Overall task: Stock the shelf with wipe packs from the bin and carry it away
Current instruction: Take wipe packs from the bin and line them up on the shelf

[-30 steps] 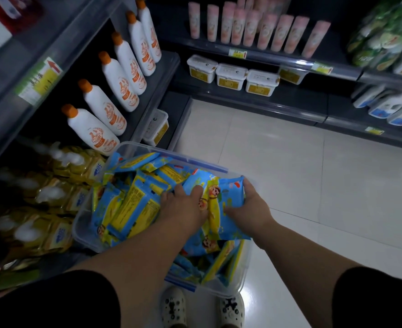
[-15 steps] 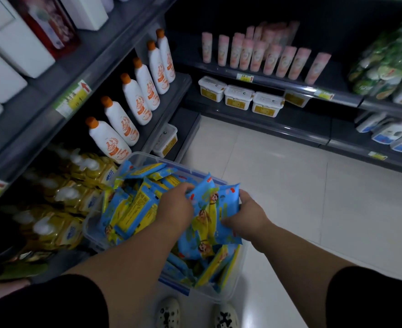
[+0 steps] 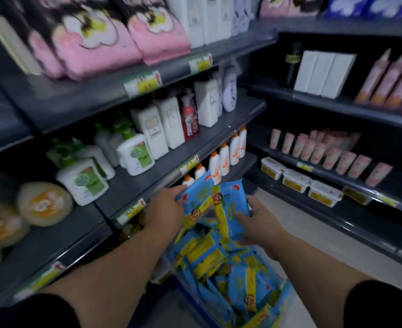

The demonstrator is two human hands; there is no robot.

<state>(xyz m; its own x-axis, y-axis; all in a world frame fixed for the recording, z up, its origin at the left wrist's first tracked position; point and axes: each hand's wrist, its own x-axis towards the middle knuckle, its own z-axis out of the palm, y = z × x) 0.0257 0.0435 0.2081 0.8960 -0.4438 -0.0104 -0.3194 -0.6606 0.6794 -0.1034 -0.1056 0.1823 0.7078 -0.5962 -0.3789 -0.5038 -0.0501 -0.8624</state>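
Note:
Both hands hold a bunch of blue and yellow wipe packs (image 3: 215, 204) raised above the bin. My left hand (image 3: 165, 209) grips their left side and my right hand (image 3: 257, 221) grips their right side. Below them the clear plastic bin (image 3: 283, 297) stands on the floor, full of several more blue and yellow wipe packs (image 3: 230, 280). The dark grey shelf unit (image 3: 133, 183) rises on the left, close to the raised packs. The picture is blurred by motion.
White and green bottles (image 3: 86, 178) and white pump bottles (image 3: 157, 129) fill the middle shelf. Orange-capped white bottles (image 3: 223, 159) stand lower down. Pink packs (image 3: 114, 43) sit on top. A second shelf unit (image 3: 337, 181) with tubs and pink tubes runs along the back right. Pale floor tiles (image 3: 313, 237) lie between.
Both hands have lifted the bunch of wipe packs up out of the bin. The view has swung upward, so higher shelves show.

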